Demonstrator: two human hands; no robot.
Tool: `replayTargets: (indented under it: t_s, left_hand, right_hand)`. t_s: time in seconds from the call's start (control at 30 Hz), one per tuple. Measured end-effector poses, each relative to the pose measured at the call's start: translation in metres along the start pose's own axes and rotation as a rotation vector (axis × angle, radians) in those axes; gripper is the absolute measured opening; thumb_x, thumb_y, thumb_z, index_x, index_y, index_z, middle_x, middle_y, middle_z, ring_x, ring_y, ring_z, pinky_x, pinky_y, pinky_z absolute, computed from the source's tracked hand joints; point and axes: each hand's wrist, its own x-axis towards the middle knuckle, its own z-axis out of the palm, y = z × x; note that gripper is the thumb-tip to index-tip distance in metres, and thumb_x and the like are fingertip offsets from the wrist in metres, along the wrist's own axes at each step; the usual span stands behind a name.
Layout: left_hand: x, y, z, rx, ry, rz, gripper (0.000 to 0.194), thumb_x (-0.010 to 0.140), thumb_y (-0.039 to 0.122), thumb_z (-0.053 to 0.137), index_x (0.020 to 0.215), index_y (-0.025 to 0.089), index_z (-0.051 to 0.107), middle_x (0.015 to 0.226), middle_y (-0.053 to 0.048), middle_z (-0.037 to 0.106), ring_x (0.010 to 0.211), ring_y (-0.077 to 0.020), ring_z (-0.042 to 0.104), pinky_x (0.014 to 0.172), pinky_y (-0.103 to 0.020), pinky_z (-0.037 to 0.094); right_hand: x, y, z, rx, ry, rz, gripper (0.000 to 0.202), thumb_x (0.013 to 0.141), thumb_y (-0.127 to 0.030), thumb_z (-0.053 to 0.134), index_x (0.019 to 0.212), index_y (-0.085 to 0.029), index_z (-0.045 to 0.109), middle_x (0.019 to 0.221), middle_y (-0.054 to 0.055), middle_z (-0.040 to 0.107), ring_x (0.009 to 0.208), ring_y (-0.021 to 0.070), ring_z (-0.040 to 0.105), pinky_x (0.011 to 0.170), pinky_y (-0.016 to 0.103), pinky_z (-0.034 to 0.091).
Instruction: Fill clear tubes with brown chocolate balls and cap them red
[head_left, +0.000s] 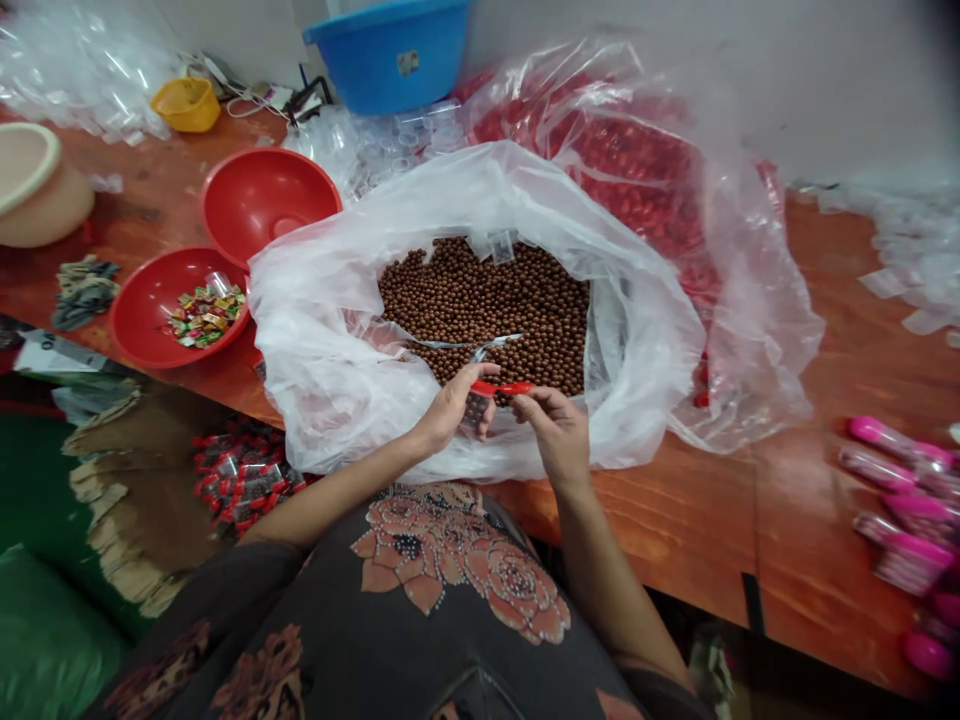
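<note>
Two red bowls [259,190] beside white bag [300,310]

The table [675,530] bears 2 red bowls [259,190], a white bag [300,340] and, seemingly, pink-capped tubes [877,470].

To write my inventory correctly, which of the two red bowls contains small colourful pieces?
The front-left red bowl; the other red bowl, nearer the blue basin, shows none.

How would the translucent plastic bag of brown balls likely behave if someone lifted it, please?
The bag would probably be floppy, since its thin sides slump and crease. It is likely heavy, given the many brown balls inside. They look glossy and round, so some may roll out through the wide-open mouth if it tilts.
</note>
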Motion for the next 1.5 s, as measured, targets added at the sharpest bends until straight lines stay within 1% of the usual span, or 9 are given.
replayTargets:
  t_s: [0.23,0.47,0.83,0.93,1.03,1.17,1.27,1.37,1.5]
  left_hand:
    - [0.002,-0.006,0.0,0.068,-0.012,-0.031,0.069,0.087,0.075,0.028,0.119,0.019,0.055,0.059,0.001,0.056,0.046,-0.011,0.05,0.043,-0.022,0.04]
    - [0.003,-0.001,0.003,-0.045,0.027,-0.135,0.046,0.089,0.058,0.041,0.075,0.016,0.052,0.051,0.003,0.044,0.044,-0.0076,0.04,0.043,-0.019,0.033]
    - [-0.018,0.003,-0.012,-0.024,0.07,0.03,0.045,0.091,0.053,0.041,0.115,0.017,0.052,0.06,0.004,0.048,0.047,-0.0086,0.044,0.046,-0.02,0.038]
    - [-0.045,0.038,-0.045,0.151,0.268,0.331,0.05,0.091,0.061,0.041,0.116,0.019,0.053,0.072,0.001,0.054,0.055,-0.0086,0.049,0.055,-0.022,0.044]
    - [-0.081,0.077,-0.112,0.313,0.809,0.662,0.044,0.093,0.057,0.045,0.118,0.022,0.051,0.083,0.001,0.058,0.058,-0.0059,0.048,0.059,-0.02,0.043]
    - [-0.124,0.089,-0.214,0.496,1.407,0.655,0.031,0.096,0.039,0.048,0.119,0.019,0.048,0.09,0.002,0.061,0.063,-0.0039,0.049,0.064,-0.018,0.043]
    - [-0.126,0.064,-0.253,0.546,1.478,0.548,0.022,0.09,0.029,0.058,0.106,0.014,0.057,0.094,-0.003,0.066,0.079,-0.0107,0.059,0.079,-0.025,0.047]
    - [-0.105,0.035,-0.259,0.822,1.41,0.36,0.025,0.09,0.027,0.058,0.111,0.015,0.061,0.115,-0.011,0.067,0.111,-0.0214,0.06,0.103,-0.038,0.041]
    - [-0.082,0.023,-0.261,1.095,1.34,0.187,0.037,0.094,0.029,0.05,0.128,0.017,0.056,0.138,-0.013,0.057,0.138,-0.026,0.041,0.118,-0.047,0.023]
  right_hand:
    - [0.003,-0.02,0.006,-0.349,-0.223,-0.411,0.05,0.083,-0.048,0.066,0.125,-0.023,0.054,0.116,0.01,0.064,0.105,0.0244,0.061,0.091,0.044,0.051]
    - [0.007,-0.019,0.012,-0.634,-0.304,-0.621,0.07,0.08,-0.059,0.063,0.131,-0.016,0.044,0.122,0.018,0.058,0.112,0.032,0.055,0.094,0.049,0.047]
    - [0.014,-0.025,0.026,-0.665,-0.372,-0.782,0.077,0.081,-0.062,0.061,0.137,-0.014,0.041,0.124,0.019,0.059,0.111,0.0301,0.058,0.091,0.045,0.049]
    - [0.014,-0.024,0.016,-0.672,-0.391,-0.739,0.093,0.08,-0.063,0.061,0.151,-0.015,0.024,0.141,0.022,0.046,0.126,0.0341,0.049,0.096,0.05,0.048]
    - [0.017,-0.012,-0.002,-0.623,-0.227,-0.676,0.083,0.085,-0.055,0.06,0.152,-0.019,0.027,0.138,0.02,0.049,0.123,0.0339,0.051,0.098,0.051,0.047]
    - [0.015,0.003,-0.002,-0.588,-0.291,-0.783,0.056,0.091,-0.043,0.056,0.143,-0.027,0.044,0.116,0.012,0.064,0.101,0.0288,0.062,0.087,0.046,0.051]
    - [-0.001,-0.001,0.034,-0.579,-0.509,-0.91,0.056,0.087,-0.048,0.06,0.137,-0.025,0.05,0.12,0.012,0.063,0.106,0.0291,0.06,0.087,0.046,0.051]
    - [-0.018,-0.009,0.078,-0.706,-0.64,-0.998,0.06,0.085,-0.056,0.059,0.132,-0.019,0.053,0.138,0.015,0.052,0.126,0.0349,0.049,0.099,0.052,0.044]
    - [-0.016,-0.001,0.094,-0.661,-0.559,-0.881,0.021,0.093,-0.036,0.049,0.099,-0.021,0.063,0.119,0.009,0.064,0.121,0.0298,0.053,0.101,0.048,0.04]
